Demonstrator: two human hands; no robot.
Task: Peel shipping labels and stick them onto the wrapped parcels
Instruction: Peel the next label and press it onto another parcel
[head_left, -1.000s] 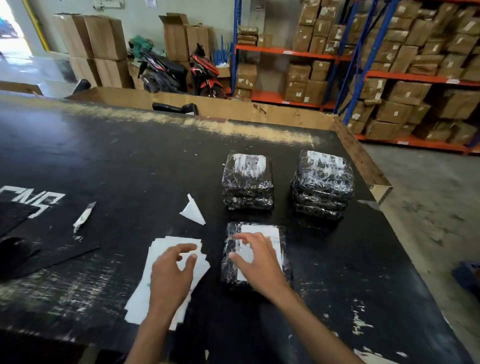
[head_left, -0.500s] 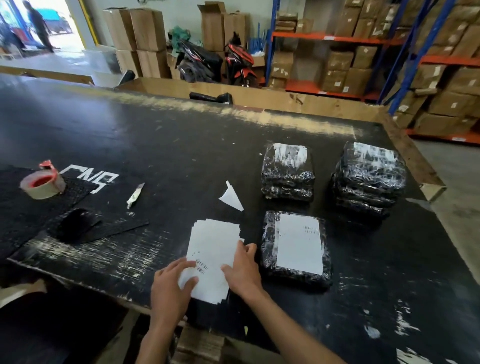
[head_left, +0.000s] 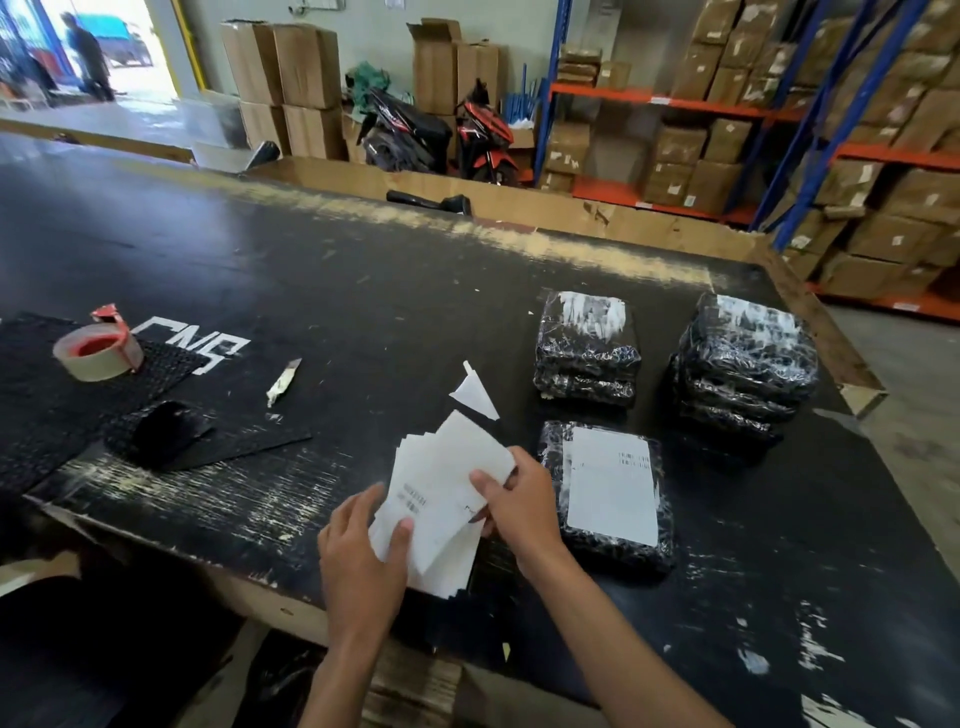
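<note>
You're now lifting the label stack (head_left: 447, 467), flat a moment ago, off the table (head_left: 311, 270) beside the labelled parcel (head_left: 613, 493): left hand (head_left: 358, 556) gripping its lower corner, right hand (head_left: 519, 499) pinching its right edge

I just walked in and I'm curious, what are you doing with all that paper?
A person is labelling parcels. Their left hand holds the stack of labels while the right hand pinches the top sheet. The wrapped parcel beside them already wears a label. Two piles of parcels sit behind it.
</note>
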